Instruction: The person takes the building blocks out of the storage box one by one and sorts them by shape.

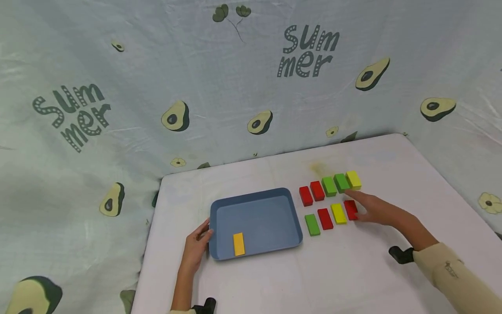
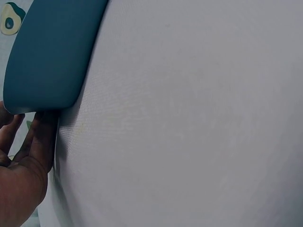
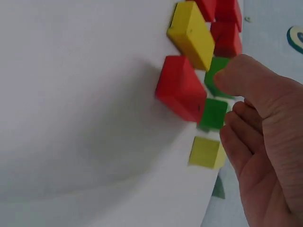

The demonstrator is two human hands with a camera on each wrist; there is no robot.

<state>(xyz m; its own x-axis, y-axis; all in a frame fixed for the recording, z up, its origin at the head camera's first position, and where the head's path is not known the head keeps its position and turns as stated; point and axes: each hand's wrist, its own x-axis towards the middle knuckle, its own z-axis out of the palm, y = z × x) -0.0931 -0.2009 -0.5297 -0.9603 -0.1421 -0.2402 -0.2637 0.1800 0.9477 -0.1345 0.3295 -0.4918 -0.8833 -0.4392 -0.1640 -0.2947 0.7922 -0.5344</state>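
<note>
1. Right now the right hand [image 1: 372,210] lies low over the white table [image 1: 353,270], fingers loosely extended toward the red block [image 1: 351,209] at the right end of the near row. Its fingertips sit at or just beside that block; the wrist view shows thumb and fingers apart with nothing gripped between them.
2. Next to that red block, running leftward in the near row, lie a yellow block [image 1: 338,213], another red block [image 1: 324,218] and a green block [image 1: 312,224], each with a narrow gap between neighbours.
3. Behind them the far row holds two red blocks [image 1: 311,193], two green blocks [image 1: 335,184] and a yellow end block [image 1: 354,179], packed closer, nearly side by side.
4. Between the two rows runs a thin strip of bare table; the hand comes in from the right, where the surface is open out to the table's right edge.
5. Meanwhile the left hand [image 1: 197,244] rests against the left rim of the blue tray [image 1: 255,196], fingers straight along its outer wall and thumb near the corner, pressing rather than clutching.
6. Inside the tray, one yellow-orange block [image 1: 239,244] lies near the front left corner, just short of the front wall; the tray floor behind and right of it is bare.
7. Tray and blocks are near but apart, the tray's right rim just beside the green block.
8. Open table stretches in front of the tray and rows toward the person.
</note>
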